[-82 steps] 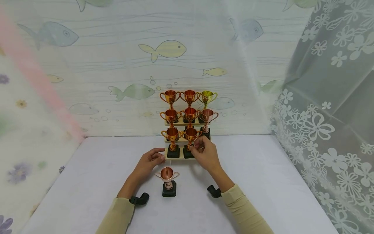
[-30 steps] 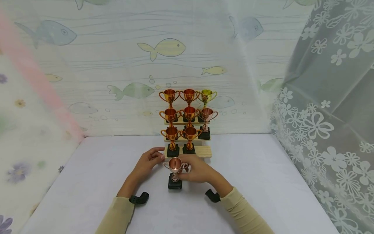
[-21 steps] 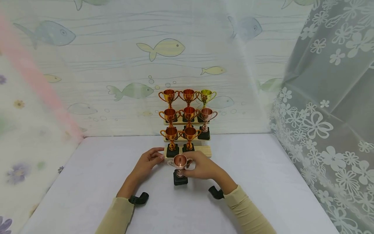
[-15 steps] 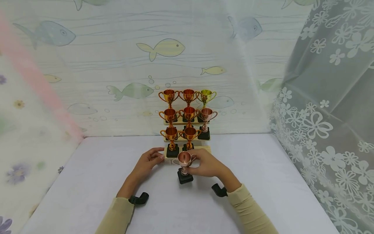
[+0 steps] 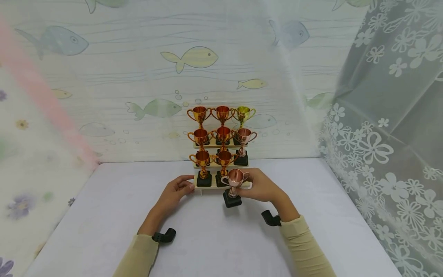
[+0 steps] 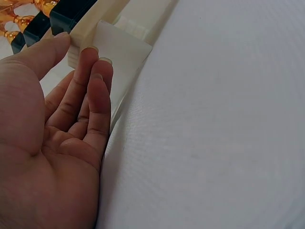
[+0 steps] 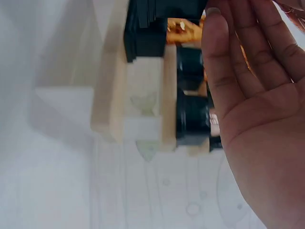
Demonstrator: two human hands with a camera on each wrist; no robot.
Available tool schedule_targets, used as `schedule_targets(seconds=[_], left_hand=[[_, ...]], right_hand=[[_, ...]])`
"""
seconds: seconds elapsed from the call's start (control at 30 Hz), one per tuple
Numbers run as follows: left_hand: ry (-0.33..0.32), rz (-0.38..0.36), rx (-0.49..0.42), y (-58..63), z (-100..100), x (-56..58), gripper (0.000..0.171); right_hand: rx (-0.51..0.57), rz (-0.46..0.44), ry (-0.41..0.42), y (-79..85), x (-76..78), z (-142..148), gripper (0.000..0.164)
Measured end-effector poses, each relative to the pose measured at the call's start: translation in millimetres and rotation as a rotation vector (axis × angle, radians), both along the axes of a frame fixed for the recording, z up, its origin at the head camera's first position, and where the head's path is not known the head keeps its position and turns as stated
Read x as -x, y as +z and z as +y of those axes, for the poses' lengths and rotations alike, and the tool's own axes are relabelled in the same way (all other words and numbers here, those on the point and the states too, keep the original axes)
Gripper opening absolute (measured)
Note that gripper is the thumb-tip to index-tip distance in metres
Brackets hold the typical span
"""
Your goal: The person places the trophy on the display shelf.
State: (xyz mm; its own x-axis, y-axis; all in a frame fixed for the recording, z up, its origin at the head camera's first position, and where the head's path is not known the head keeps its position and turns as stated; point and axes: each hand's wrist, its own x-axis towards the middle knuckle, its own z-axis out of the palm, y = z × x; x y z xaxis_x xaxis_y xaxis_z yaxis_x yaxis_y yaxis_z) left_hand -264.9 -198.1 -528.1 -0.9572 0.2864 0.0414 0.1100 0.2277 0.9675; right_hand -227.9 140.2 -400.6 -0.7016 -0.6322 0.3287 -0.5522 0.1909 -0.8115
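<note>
My right hand [image 5: 264,187] holds a rose-gold trophy cup [image 5: 236,177] with a black base, tilted, in front of the bottom tier's right part. It overlaps the tier in the head view. A three-tier wooden display stand [image 5: 209,188] carries several trophies; in the right wrist view the bottom tier's bare wooden end [image 7: 108,95] shows beside my palm. My left hand [image 5: 175,193] rests at the stand's left end, fingers loosely bent. In the left wrist view, the thumb and fingertips [image 6: 89,53] touch that end.
Two orange trophies stand on the bottom tier, including the left one [image 5: 202,158]. Behind them are more orange ones, a rose-gold trophy [image 5: 243,136] and a yellow-gold trophy [image 5: 243,114]. White cloth covers the table [image 5: 214,246]. A fish-patterned backdrop [image 5: 145,77] hangs behind.
My right hand has left the orange trophy on the bottom tier, gripped the rose-gold trophy from the tabletop, and carried it right and towards the stand. My left hand has stayed in place.
</note>
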Motion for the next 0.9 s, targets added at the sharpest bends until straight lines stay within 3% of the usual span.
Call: schedule_targets(seconds=[0.23,0.47,0.7,0.9], left_hand=[[0.001,0.005,0.002,0.3,0.3,-0.2,0.046],[0.009,0.009,0.009,0.7,0.7,-1.3,0.045],[0.016,0.000,0.010,1.5,1.1,-2.3,0.045],[0.019,-0.005,0.014,2.8,1.3,-2.7,0.045]], right_hand=[[-0.050,-0.016,-0.130,6.0,0.3,17.4,0.021],[-0.048,-0.017,-0.214,-22.4,20.9,31.1,0.020],[0.009,-0.025,-0.329,-32.6,28.4,34.3,0.017],[-0.002,0.033,-0.426,-42.2,34.0,31.2,0.012]])
